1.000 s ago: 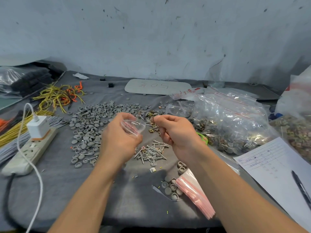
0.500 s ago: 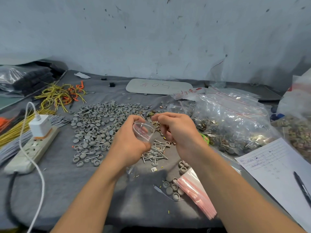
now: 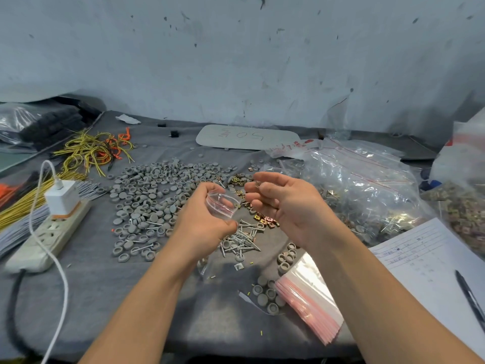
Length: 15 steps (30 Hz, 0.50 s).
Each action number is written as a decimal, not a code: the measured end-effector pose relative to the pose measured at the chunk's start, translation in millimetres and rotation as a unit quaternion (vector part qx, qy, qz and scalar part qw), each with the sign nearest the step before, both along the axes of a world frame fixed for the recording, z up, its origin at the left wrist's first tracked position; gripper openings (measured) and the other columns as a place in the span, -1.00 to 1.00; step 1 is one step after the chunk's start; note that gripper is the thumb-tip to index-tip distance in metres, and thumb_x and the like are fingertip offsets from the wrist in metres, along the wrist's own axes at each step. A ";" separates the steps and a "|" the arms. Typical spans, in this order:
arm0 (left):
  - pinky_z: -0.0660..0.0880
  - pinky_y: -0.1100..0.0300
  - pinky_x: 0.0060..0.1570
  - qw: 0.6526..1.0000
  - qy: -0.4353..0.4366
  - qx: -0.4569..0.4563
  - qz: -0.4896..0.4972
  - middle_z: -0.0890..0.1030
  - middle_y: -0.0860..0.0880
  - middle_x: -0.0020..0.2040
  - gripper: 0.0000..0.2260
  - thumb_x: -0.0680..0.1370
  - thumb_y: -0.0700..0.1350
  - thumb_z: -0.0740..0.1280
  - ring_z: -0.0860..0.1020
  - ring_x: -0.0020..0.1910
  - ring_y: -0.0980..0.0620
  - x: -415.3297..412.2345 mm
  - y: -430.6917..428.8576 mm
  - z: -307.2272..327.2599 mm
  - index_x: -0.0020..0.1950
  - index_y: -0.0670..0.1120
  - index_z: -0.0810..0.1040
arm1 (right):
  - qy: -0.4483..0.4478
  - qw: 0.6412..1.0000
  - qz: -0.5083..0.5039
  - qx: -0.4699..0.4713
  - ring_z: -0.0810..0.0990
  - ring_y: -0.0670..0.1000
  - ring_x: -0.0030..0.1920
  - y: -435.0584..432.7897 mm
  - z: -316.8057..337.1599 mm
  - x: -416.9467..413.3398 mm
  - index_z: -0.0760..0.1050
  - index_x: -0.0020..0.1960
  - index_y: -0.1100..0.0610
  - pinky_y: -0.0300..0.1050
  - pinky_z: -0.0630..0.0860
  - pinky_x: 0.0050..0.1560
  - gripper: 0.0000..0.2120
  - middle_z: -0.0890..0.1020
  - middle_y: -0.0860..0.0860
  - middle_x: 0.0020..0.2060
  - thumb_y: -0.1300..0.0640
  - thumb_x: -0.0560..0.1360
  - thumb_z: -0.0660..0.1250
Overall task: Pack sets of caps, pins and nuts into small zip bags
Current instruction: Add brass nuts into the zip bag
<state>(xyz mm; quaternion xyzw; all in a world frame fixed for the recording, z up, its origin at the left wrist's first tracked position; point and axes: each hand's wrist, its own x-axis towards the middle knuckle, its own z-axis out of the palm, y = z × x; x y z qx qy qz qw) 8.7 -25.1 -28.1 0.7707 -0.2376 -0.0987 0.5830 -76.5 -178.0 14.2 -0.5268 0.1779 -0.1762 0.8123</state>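
left hand (image 3: 202,222) grips a little clear zip bag (image 3: 222,204) mid-frame, mouth open. right hand (image 3: 286,206) sits just right of it, fingers curled, can't tell if it's pinching anything

Bright, cool, even light from above. Faint soft shadows on grey cloth (image 3: 105,290). Glare on big clear bags (image 3: 367,185), highlights on small zip bag (image 3: 221,206). Centre sharp, fisheye bend at edges.
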 end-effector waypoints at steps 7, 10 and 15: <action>0.60 0.18 -0.30 0.999 -0.021 0.038 -0.007 0.69 0.12 -0.09 -0.44 0.33 -0.30 0.58 0.67 -0.27 0.15 -4.7 -1.8 2.3 0.08 0.24 0.47 | -0.003 0.990 -0.030 -0.141 0.50 -0.06 -0.47 2.9 2.3 -4.1 0.65 -0.06 0.24 -0.29 0.41 -0.48 -0.81 0.66 0.05 -0.39 0.46 0.42 0.50; 0.63 0.10 -0.25 0.998 -0.029 0.044 -0.017 0.69 0.15 -0.09 -0.46 0.31 -0.29 0.56 0.66 -0.24 0.14 -7.5 -0.8 5.1 0.06 0.25 0.48 | 0.024 0.961 -0.035 -0.272 0.61 -0.07 -0.37 8.6 1.5 -2.8 0.71 -0.12 0.15 -0.23 0.49 -0.38 -0.79 0.73 0.03 -0.32 0.41 0.36 0.56; 0.61 -0.01 -0.19 0.999 -0.011 0.037 -0.036 0.71 0.00 -0.09 -0.46 0.28 -0.31 0.52 0.68 -0.17 0.01 -8.2 -0.8 8.7 0.11 0.17 0.52 | 0.048 0.929 -0.015 -0.366 0.54 -0.22 -0.52 21.3 -6.4 4.2 0.75 -0.14 0.05 -0.36 0.43 -0.43 -0.88 0.75 -0.04 -0.30 0.25 0.42 0.56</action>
